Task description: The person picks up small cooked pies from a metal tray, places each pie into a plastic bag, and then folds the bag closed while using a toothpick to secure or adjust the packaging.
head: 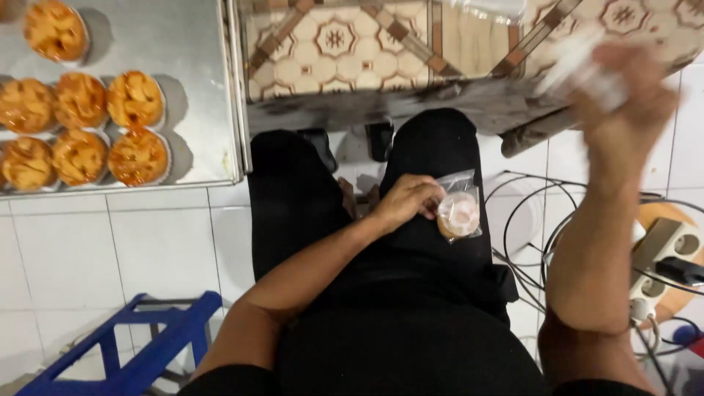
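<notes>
Left hand: the left hand (405, 199) rests on the person's right thigh, fingers curled and pinching the edge of a bag (458, 207).
Bag: clear plastic, lying on the black trousers (433, 139) just beside the left hand; a round pale pastry (458, 214) sits inside it.
Right hand: the right hand (623, 103) is raised at the upper right, blurred; it seems to grip something clear and crumpled, the wrap (579, 62), but how the fingers stand I cannot tell.
Table: a low table (345, 44) with a patterned tan top stands ahead of the knees, under the raised hand.
Tray: a metal tray (194, 95) lies left of the table, well apart from both hands, bearing seven golden pies (136, 99) in white cups.
Floor: white tiles (147, 242); a blue stool (139, 345) stands at lower left.
Right side: a wire rack (528, 220) lies on the floor near the bag, with a beige power strip (664, 253) on a round wooden board (660, 216) beyond it, and cords about.
</notes>
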